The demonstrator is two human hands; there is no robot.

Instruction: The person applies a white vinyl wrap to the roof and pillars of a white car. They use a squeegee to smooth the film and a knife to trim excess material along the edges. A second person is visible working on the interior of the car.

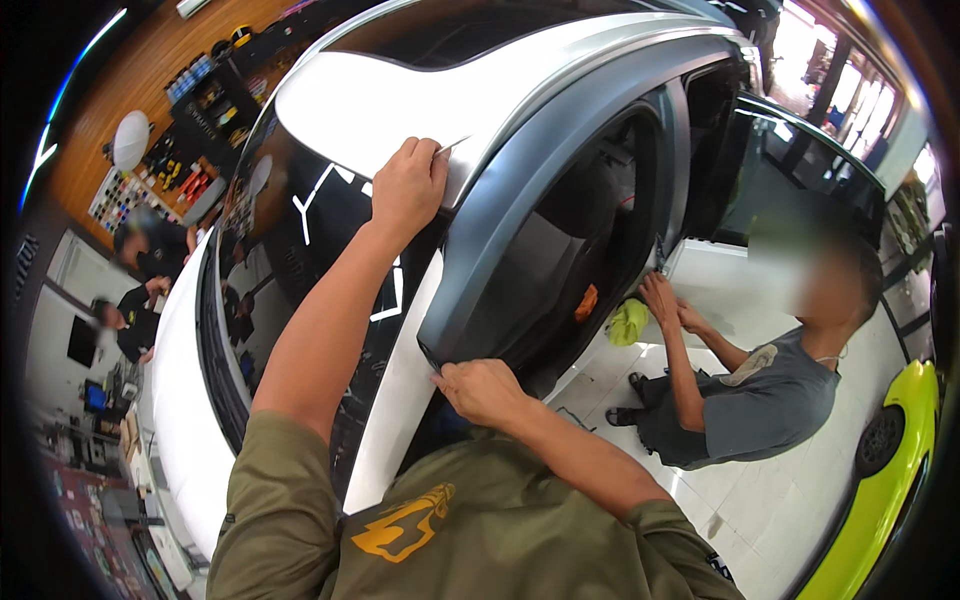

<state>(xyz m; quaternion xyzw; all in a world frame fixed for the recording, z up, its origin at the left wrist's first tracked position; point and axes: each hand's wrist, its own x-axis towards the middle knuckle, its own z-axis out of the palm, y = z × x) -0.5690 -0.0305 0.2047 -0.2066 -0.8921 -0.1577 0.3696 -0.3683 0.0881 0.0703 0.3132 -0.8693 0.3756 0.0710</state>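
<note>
My left hand (408,185) is closed around a thin tool (451,142) at the lower edge of the white roof section (370,105), above the black windshield (310,240). My right hand (478,390) has its fingers bent and pinched at the lower front corner of the dark grey door frame (520,190), on a small edge of material that is hard to make out. The frame curves around a dark window opening with an orange item (586,302) inside.
A co-worker (760,390) stands at the right, hands at the door pillar near a lime-green cloth (627,322), beside an open door (785,175). A yellow-green car (900,470) is at the far right. Two other people (140,320) are at the left by shelves (200,120).
</note>
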